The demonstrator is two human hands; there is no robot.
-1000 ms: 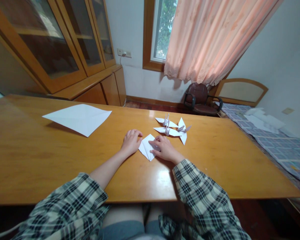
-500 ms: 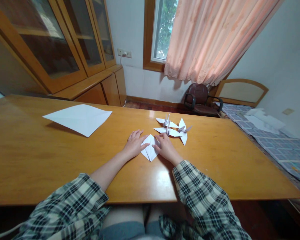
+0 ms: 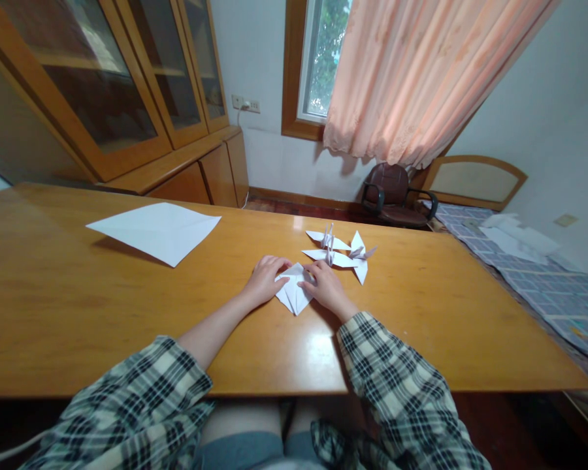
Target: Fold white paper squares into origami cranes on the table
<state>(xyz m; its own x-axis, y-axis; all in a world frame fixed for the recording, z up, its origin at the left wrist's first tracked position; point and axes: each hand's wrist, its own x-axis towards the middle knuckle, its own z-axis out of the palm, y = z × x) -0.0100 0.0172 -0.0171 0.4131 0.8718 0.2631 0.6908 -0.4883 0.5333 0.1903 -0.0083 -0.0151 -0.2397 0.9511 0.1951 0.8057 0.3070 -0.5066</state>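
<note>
A small folded white paper [image 3: 294,297], kite-like in outline with creases toward its near point, lies on the wooden table between my hands. My left hand [image 3: 267,279] grips its left side, thumb on top and fingers curled at the far edge. On the right side, my right hand [image 3: 326,284] pinches the paper, its thumb on the upper surface and forefinger by the far corner. Just beyond my right hand are three finished paper cranes: a near one [image 3: 329,256], a far one [image 3: 327,239] and a right one [image 3: 359,256].
A large flat white sheet [image 3: 164,232] rests at the table's far left, one corner lifted. The wooden table [image 3: 445,326] spans the view. Behind it stand a glass-door cabinet [image 3: 171,140], a brown armchair [image 3: 389,192] and a bed [image 3: 519,267] with papers.
The fingers of my left hand have curled in from lying stretched out and now close on the paper's left side. My right hand stays almost in place.
</note>
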